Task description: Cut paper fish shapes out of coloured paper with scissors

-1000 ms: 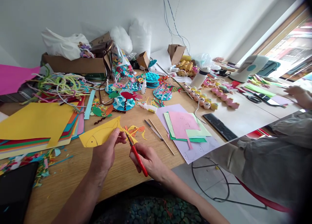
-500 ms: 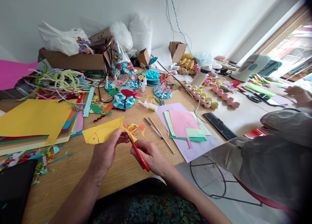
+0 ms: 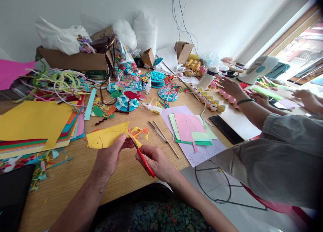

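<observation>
My left hand (image 3: 111,154) pinches a strip of yellow paper (image 3: 102,138) near its right end. A fish outline with an eye is drawn on the paper in dark line. Red-handled scissors (image 3: 145,162) are in my right hand (image 3: 156,161), fingers closed round the handles. Their blades meet the paper beside my left fingertips; how far apart they are is hard to tell. Orange and yellow paper scraps (image 3: 143,133) lie just behind the blades. A pen (image 3: 156,131) and a thin wooden stick (image 3: 166,139) rest to the right of them.
Coloured paper sheets (image 3: 32,121) are stacked at left, above paper shreds (image 3: 42,166) and a dark device (image 3: 15,191). Pink and green cut sheets (image 3: 189,124) lie on lilac paper. Paper fish decorations (image 3: 127,102) stand behind. A co-worker's arm (image 3: 252,111) reaches in from the right, past a black phone (image 3: 225,129).
The co-worker's arms have come forward over the right side of the table, where a white sheet now shows. My hands, the scissors and the yellow paper have hardly moved.
</observation>
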### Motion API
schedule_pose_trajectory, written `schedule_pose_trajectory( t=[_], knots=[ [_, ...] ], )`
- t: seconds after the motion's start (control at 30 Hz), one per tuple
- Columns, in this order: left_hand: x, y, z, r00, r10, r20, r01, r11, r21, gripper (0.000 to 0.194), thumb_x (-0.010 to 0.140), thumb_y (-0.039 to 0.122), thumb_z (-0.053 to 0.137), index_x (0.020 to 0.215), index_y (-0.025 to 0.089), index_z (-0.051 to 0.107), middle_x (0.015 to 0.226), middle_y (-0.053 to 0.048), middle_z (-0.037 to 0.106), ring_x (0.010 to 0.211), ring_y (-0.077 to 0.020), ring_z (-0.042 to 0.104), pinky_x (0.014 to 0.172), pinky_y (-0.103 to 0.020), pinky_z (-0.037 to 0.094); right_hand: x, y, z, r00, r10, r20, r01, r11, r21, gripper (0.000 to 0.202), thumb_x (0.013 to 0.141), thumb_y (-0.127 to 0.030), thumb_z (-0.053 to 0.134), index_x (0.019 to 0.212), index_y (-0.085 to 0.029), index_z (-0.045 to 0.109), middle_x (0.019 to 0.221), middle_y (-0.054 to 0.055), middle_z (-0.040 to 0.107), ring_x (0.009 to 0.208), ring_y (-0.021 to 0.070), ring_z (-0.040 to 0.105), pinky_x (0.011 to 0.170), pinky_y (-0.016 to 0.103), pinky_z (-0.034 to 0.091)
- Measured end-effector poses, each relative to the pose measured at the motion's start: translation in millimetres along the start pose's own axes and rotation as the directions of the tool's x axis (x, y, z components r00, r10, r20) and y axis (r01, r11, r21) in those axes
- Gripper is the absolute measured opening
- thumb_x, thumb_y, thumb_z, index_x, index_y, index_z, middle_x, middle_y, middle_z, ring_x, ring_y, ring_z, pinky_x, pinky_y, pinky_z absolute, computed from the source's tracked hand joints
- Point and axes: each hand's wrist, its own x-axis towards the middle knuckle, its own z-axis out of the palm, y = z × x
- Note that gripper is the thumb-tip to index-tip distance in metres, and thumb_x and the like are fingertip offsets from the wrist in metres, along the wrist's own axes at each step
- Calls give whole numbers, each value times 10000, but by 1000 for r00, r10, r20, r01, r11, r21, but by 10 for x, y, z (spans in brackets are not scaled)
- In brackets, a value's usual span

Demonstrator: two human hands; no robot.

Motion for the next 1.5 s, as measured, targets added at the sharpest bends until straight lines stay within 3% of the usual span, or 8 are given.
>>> schedule_pose_trajectory(
  t=[0.37,0.8,1.1,1.5],
  knots=[
    [11,-14,13,999,-44,-14,44,999,-1,160,512,233,769,638,150,715,590,6,726,500,-143,635,461,-245,526,-27,50,-25,1000,-4,-17,4,1000,-26,479,864,-607,519,667,-173,479,604,-38,403,582,97,348,520,223,287],
    [63,-98,-93,992,-56,109,59,998,-21,160,575,245,791,697,149,754,663,-24,754,556,-161,672,488,-251,559,-62,99,-47,999,2,-39,-7,993,-114,498,870,-621,512,650,-177,459,590,-44,380,565,92,326,504,226,260],
    [34,-60,-64,993,-67,93,66,998,19,143,559,252,778,664,159,750,630,-24,744,537,-162,658,477,-252,536,-58,109,-66,997,45,60,-47,998,43,458,864,-614,505,706,-184,492,559,-49,405,519,92,369,480,213,275],
    [-4,-81,24,997,-64,35,63,997,33,159,517,256,768,639,158,739,616,-11,740,519,-155,648,454,-243,533,-72,106,-45,997,70,15,-71,993,98,456,850,-610,537,686,-188,475,550,-51,419,503,88,390,467,209,298]
  ],
)
